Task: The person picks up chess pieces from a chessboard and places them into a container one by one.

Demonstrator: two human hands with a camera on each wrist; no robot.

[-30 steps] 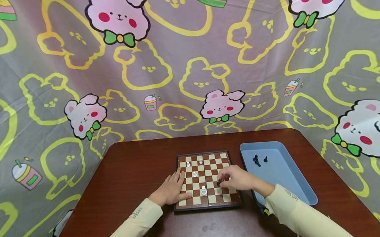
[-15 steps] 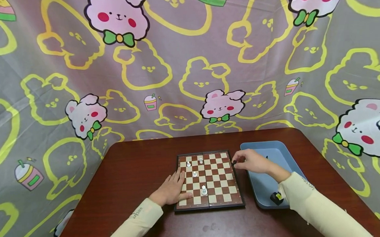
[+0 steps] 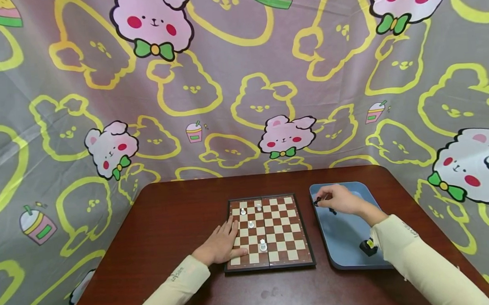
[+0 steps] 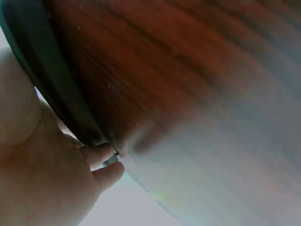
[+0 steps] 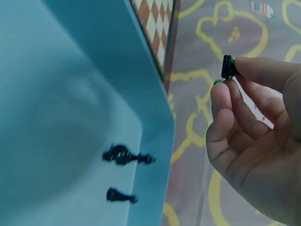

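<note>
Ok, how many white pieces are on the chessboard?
4, on the left half of the chessboard: far-left piece, far piece toward centre, midway piece, near piece toward centre. The left hand may hide others.

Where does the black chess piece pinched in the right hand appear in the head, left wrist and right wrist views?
Head: the black chess piece is right of centre, below mid-height, in the right hand, by the left rim of the blue tray.
Left wrist: not in this picture.
Right wrist: upper right, pinched.
Shared landmark: the blue tray, in the head and right wrist views only.
</note>
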